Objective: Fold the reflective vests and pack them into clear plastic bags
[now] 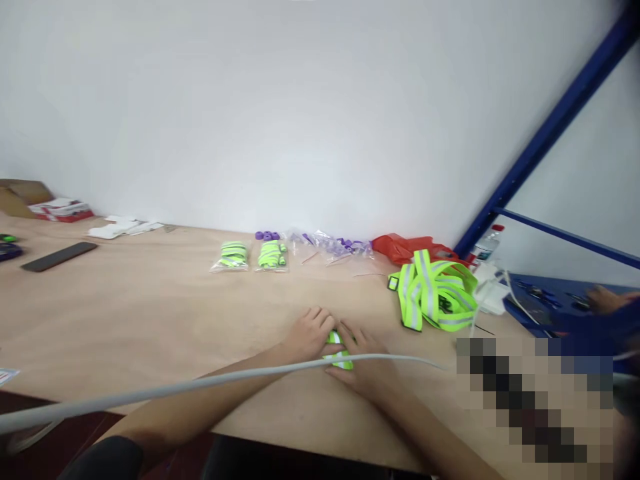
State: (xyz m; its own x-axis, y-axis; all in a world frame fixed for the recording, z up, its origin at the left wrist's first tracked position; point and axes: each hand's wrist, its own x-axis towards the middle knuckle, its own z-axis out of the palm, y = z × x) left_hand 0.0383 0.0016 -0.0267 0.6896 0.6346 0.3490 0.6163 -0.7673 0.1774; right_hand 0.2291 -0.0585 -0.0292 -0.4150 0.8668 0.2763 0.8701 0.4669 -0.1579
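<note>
Between my two hands lies a small folded neon-yellow reflective strap with a silver stripe, low over the table. My left hand grips its left side with bent fingers, the thumb reaching across it. On the right side, my right hand holds the strap between thumb and fingers. Part of the strap is covered by the fingers and by a pale cable. To the right sits a loose heap of the same reflective straps with black buckles. Farther back are two clear bags of folded straps.
A pale cable crosses in front of my forearms. Along the wall are purple rings, plastic bags with purple pieces, a red bag and a bottle. Another person's hand is at the right by a blue frame.
</note>
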